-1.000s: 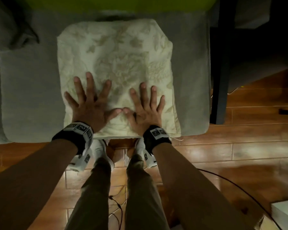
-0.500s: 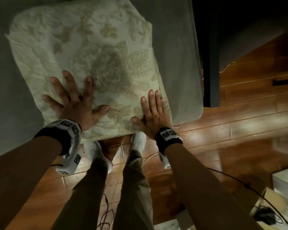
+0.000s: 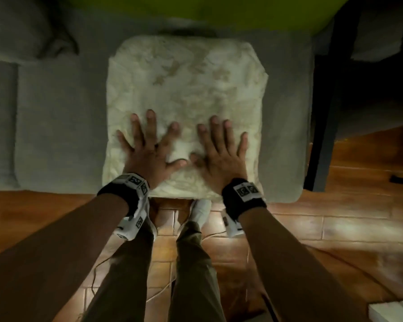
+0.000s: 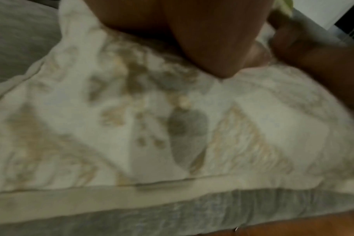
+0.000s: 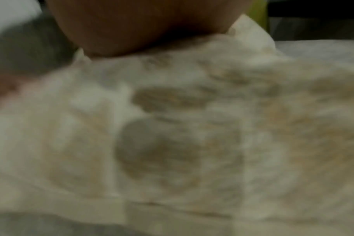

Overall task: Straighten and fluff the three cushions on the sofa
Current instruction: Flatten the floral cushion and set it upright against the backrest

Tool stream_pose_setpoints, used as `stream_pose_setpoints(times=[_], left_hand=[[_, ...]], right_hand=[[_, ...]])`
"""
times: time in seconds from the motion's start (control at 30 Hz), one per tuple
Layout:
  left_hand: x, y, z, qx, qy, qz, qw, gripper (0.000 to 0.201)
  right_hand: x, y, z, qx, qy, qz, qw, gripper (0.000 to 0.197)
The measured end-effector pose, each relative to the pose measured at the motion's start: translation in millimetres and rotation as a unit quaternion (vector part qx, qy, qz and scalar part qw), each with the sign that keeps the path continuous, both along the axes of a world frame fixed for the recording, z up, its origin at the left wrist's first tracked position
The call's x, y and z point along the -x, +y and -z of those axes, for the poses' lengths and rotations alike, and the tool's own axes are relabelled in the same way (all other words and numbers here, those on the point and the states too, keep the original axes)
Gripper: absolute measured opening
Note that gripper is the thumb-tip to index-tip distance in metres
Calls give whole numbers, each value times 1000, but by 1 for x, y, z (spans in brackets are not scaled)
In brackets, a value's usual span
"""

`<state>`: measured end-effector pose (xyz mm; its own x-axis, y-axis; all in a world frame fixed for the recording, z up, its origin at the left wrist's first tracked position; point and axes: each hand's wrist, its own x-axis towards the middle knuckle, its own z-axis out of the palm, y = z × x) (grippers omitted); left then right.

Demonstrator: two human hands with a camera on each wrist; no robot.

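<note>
A cream cushion with a pale floral pattern [image 3: 189, 89] lies flat on the grey sofa seat [image 3: 61, 126], square to the seat's front edge. My left hand [image 3: 149, 145] rests palm down on its near left part, fingers straight and spread. Beside it my right hand [image 3: 221, 147] lies flat on the near right part, fingers straight too. The thumbs nearly meet. In the left wrist view the palm [image 4: 202, 39] sits on the cushion [image 4: 172, 127]; the right wrist view shows the palm [image 5: 144, 27] on blurred cushion fabric [image 5: 192, 135]. Other cushions are out of sight.
A yellow-green surface [image 3: 207, 10] runs behind the cushion. A dark upright post [image 3: 321, 112] stands just right of the sofa seat. The wooden floor [image 3: 335, 228] carries cables, my legs and shoes, and a white box [image 3: 393, 310] at the bottom right.
The cushion, skewed half a second ago, now lies square on the seat. Both hands have come back close together on its near part, still flat.
</note>
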<state>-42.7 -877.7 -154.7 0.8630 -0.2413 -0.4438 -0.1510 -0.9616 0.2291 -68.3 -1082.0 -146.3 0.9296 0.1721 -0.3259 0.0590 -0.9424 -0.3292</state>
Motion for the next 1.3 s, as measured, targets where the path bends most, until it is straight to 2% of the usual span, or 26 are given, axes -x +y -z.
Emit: stream_pose_setpoints(times=[0.1, 0.23, 0.37, 0.43, 0.5, 0.57, 0.67, 0.73, 0.8, 0.83, 0.9, 0.97, 1.0, 1.13, 1.23, 1.3], left_hand=[[9, 17, 8, 8, -45, 16, 999, 73], [23, 27, 21, 20, -87, -20, 996, 65], [50, 44, 31, 65, -48, -148, 986, 65], [71, 52, 33, 102, -2, -230, 968, 65], [85, 59, 33, 122, 23, -278, 952, 63], [91, 68, 27, 138, 16, -342, 929, 60], [94, 91, 16, 177, -43, -485, 856, 56], [96, 104, 8, 227, 1, -531, 817, 55], [95, 111, -1, 279, 28, -535, 797, 47], [94, 113, -6, 291, 20, -531, 796, 41], [91, 121, -8, 278, -16, -539, 795, 30], [94, 130, -4, 239, -36, -555, 796, 21], [97, 136, 2, 221, -33, -559, 798, 20], [104, 141, 20, 201, 15, -567, 799, 22], [97, 138, 19, 167, 29, -560, 811, 29], [92, 135, 11, 138, -3, -545, 827, 34]], right_hand=[[-9, -5, 30, 42, 28, 1, 999, 77], [-11, -1, 39, 52, 61, -2, 997, 77], [-11, -3, 50, 31, -9, -3, 999, 79], [-8, -4, 52, 33, -38, -3, 999, 80], [-6, -3, 48, 34, -51, 8, 998, 80], [-5, -4, 38, 32, -63, 31, 997, 81], [-6, -7, 11, 15, -87, 55, 995, 76], [-8, -7, -14, -1, -101, 62, 993, 74], [-8, 0, -39, -20, -149, 70, 986, 72], [-6, 7, -50, -33, -182, 59, 981, 73], [-3, 28, -59, -27, -229, -29, 973, 75], [-1, 43, -45, 29, -210, -144, 967, 81], [-2, 43, -31, 63, -189, -172, 965, 85], [-3, 22, 15, 137, -124, -163, 969, 99], [0, 35, 5, 135, -94, -167, 972, 96], [7, 50, -13, 117, -102, -159, 975, 95]])
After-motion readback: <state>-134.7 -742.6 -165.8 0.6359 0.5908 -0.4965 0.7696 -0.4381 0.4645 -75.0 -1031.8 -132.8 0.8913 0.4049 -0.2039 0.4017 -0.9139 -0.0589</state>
